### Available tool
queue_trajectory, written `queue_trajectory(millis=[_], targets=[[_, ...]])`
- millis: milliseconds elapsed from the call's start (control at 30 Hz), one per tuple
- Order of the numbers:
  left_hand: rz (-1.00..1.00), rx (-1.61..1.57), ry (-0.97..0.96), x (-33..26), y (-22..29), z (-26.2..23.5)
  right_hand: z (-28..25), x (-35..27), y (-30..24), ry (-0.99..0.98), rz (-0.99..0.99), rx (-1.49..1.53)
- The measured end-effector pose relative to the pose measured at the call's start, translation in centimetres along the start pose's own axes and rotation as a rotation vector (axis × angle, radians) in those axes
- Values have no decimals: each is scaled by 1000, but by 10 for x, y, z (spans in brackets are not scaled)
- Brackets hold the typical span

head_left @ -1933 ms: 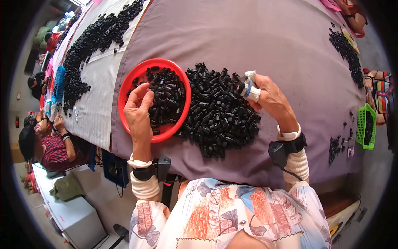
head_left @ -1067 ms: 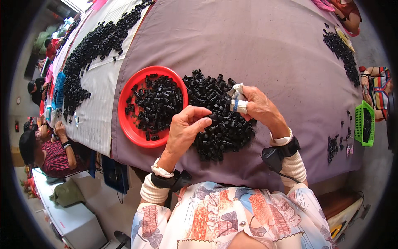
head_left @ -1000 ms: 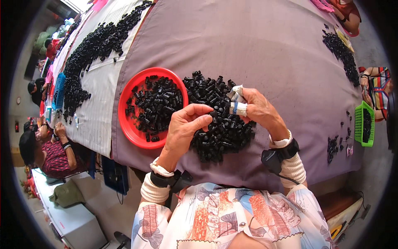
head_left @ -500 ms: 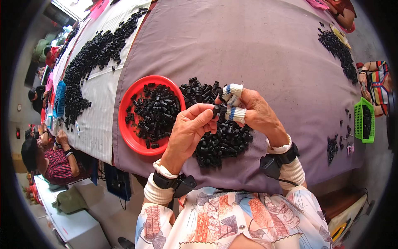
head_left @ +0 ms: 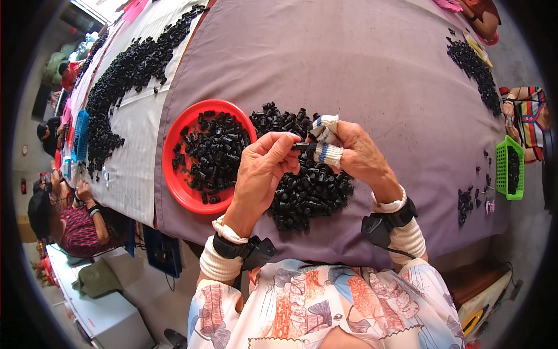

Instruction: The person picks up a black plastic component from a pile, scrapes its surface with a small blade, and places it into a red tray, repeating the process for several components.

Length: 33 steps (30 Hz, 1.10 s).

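Note:
My left hand (head_left: pixel 261 171) pinches one end of a small black cylindrical part (head_left: pixel 303 146) between thumb and forefinger. The other end is gripped by my right hand (head_left: pixel 360 154), whose thumb and a finger wear white knitted finger covers with blue stripes. Both hands are held over a pile of similar black parts (head_left: pixel 311 198) on the purple-grey cloth. Left of my left hand stands a round red tray (head_left: pixel 174 189) with many such parts in it. The exact kind of the part is too small to make out.
A long heap of black parts (head_left: pixel 104 122) lies on the white cloth to the left, beside a blue basket (head_left: pixel 81 136). A green basket (head_left: pixel 501 168) stands at the right edge near another person. Another person sits at the left with hands (head_left: pixel 85 192) at the table.
The black part has turned from end-on to lying level between my fingers. My left hand has shifted slightly up and left. The whole view has moved a little.

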<state>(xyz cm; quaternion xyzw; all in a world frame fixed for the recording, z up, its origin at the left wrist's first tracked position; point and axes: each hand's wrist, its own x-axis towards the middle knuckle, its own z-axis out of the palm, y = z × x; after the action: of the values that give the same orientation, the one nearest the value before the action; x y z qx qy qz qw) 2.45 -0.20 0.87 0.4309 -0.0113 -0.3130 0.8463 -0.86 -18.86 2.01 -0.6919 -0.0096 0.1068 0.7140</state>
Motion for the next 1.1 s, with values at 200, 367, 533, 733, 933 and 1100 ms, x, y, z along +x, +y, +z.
queue_trajectory(millis=[200, 367, 533, 733, 933, 1100], targets=[[67, -35, -6, -3, -3, 0, 7, 0, -5, 29, 36, -33], [65, -166, -34, 0, -7, -2, 17, -1, -2, -11, -45, -65], [66, -213, -71, -2, -5, 1, 10, -1, -6, 5, 48, -103], [64, -201, -127, -2, -5, -1, 8, 1, -10, -25, 43, -182], [39, -197, -142, -3, -5, 2, 7, 3, -7, -64, 18, -248], [0, -196, -92, -2, -7, 1, 6, 4, -8, -78, 39, -304]])
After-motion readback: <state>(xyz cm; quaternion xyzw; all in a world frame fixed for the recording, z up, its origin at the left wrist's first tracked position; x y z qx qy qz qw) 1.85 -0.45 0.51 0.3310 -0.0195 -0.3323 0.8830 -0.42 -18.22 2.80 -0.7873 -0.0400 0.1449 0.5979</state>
